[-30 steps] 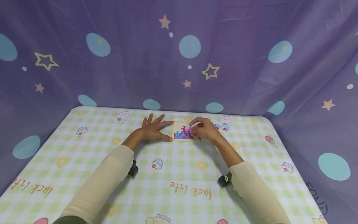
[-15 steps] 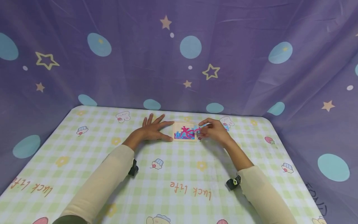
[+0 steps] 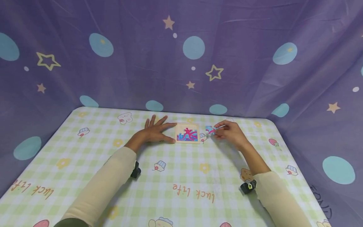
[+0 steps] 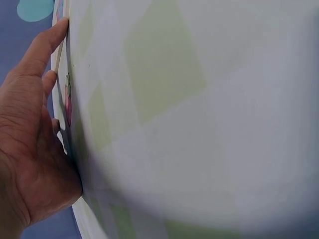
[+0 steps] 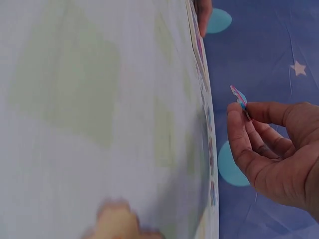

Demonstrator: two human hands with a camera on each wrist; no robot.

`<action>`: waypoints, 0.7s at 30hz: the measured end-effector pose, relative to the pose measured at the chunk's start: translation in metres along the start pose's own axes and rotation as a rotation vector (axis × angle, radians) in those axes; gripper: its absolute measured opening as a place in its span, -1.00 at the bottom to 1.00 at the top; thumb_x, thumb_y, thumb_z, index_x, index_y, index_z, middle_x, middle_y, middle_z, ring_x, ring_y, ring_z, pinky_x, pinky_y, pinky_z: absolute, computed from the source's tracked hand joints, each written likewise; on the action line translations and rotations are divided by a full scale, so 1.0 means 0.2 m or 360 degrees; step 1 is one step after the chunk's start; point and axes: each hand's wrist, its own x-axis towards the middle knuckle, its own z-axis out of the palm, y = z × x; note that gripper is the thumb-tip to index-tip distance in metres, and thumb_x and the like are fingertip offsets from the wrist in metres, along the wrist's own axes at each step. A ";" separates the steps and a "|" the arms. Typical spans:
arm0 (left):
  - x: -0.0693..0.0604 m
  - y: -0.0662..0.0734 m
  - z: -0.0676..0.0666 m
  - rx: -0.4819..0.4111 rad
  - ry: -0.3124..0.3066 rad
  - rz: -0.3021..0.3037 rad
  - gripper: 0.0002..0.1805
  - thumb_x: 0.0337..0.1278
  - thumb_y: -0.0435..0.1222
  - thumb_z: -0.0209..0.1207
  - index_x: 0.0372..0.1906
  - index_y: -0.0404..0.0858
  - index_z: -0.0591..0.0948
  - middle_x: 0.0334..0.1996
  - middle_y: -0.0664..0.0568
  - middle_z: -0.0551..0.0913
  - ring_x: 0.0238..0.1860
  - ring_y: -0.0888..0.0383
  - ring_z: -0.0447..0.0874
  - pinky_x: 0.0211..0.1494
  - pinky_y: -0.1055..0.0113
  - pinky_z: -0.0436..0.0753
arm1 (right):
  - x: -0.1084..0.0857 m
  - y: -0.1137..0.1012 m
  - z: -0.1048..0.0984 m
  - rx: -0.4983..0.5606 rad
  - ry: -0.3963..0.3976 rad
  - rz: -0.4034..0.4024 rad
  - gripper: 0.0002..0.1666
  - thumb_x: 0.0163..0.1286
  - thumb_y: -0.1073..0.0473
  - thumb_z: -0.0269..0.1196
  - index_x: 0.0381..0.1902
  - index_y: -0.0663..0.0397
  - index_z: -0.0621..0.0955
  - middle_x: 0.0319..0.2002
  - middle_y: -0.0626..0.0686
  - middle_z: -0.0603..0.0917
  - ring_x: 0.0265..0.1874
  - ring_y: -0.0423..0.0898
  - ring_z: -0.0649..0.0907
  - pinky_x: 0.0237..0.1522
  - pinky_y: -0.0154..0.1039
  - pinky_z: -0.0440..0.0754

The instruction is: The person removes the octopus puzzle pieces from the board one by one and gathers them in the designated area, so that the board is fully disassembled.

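A small flat tray of pale wood, shaped like a box with low sides (image 3: 187,142), lies on the table, toward the far side and a bit right of the middle. In its near part sit flat jigsaw bits in bright pink, blue and purple (image 3: 191,136), and a pink part reaches toward the far side, where the pale floor shows. The person's left hand (image 3: 155,131) is at the left side of the tray. Its fingers are spread wide, with the pointing finger at the far left corner and the thumb at the near left corner, both touching the wood. The right hand (image 3: 232,135) is to the right of the tray, apart from it. Its thumb and fingertips pinch a small thin jigsaw piece, blue and pink (image 5: 241,98), and the right wrist view shows the piece tilted up on edge. Both arms wear long cream sleeves (image 3: 106,179), and a little black camera (image 3: 135,170) sits under each wrist. The table has a green and white checked cloth (image 3: 181,209) with cupcakes, flowers and upside-down orange words printed on it. Behind stands a purple curtain (image 3: 136,72) with blue spots and stars.
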 end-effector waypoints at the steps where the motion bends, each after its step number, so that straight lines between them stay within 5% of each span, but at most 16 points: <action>1: 0.00 0.00 0.00 -0.0004 -0.0002 0.0005 0.08 0.28 0.41 0.39 0.82 0.38 0.22 0.93 0.06 -0.34 0.83 -0.37 -0.79 0.78 -0.42 -0.68 | -0.01 0.00 -0.01 0.0008 0.0007 0.0005 -0.57 0.60 0.32 0.36 0.30 0.47 0.64 0.05 0.41 0.84 -0.10 0.02 0.94 0.04 -0.10 0.93; 10: 0.01 -0.02 0.02 -0.0009 0.0002 0.0032 0.13 0.19 0.50 0.39 0.82 0.41 0.22 0.93 0.04 -0.34 0.82 -0.39 -0.82 0.76 -0.46 -0.70 | -0.04 0.06 -0.15 0.0076 0.0024 -0.0015 -0.53 0.65 0.33 0.33 0.35 0.56 0.59 -0.09 0.13 0.88 -0.17 -0.14 0.93 -0.03 -0.17 0.93; 21: 0.02 -0.02 0.01 0.0016 -0.0006 0.0005 0.09 0.26 0.42 0.39 0.83 0.40 0.20 0.93 0.08 -0.35 0.83 -0.36 -0.81 0.78 -0.41 -0.68 | -0.02 0.12 -0.29 0.0010 0.0134 0.0102 -0.48 0.66 0.26 0.33 0.42 0.48 0.60 -0.08 0.03 0.90 -0.20 -0.25 0.90 -0.02 -0.22 0.92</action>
